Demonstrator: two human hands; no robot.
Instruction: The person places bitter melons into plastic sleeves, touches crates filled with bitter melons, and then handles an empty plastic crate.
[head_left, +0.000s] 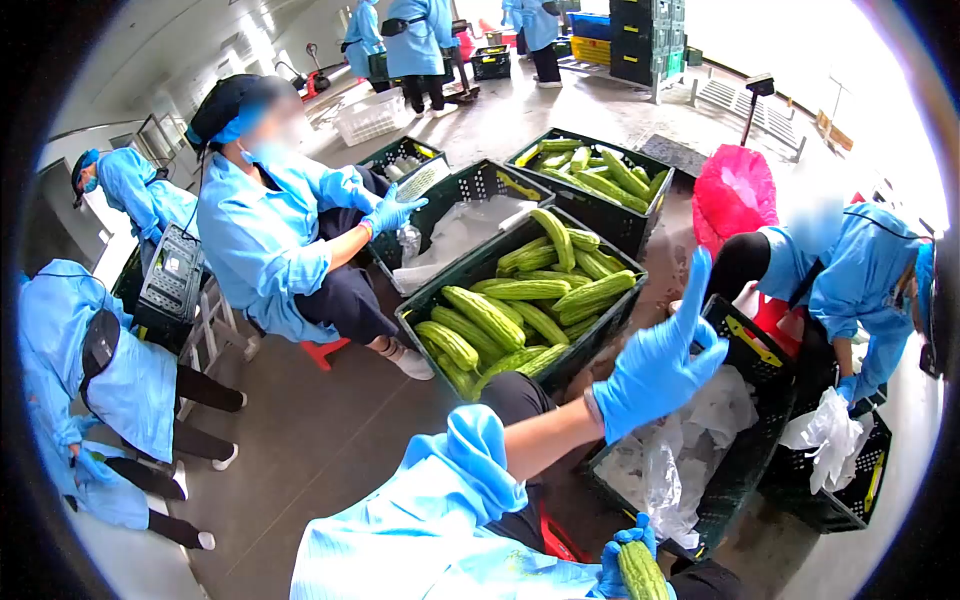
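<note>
- Grey floor (310,450) runs through a bright workroom, with stacked crates (645,40) and standing people at the far end.
- Left hand (655,365), gloved in blue, is raised with its index finger straight up and thumb spread wide; it blocks part of the view between the full crate and the crate of bags.
- Right hand (612,575) is closed around a ridged green gourd (643,575) at the bottom edge, near the wearer's lap.
- Just beyond the left forearm, the full crate (597,333) is heaped with more gourds (530,290); a knee stands close against its near side.
- Behind it, another dark crate (625,225) also holds gourds.
- Near both hands, the crate of bags (750,470) contains crumpled clear plastic (665,480).
- Across the full crate, a seated co-worker (270,230) holds a pale green object (425,178) above a plastic-lined crate (400,265).
- At right, another co-worker (860,270) bends over white plastic (835,440), near a bright pink bag (735,195).
</note>
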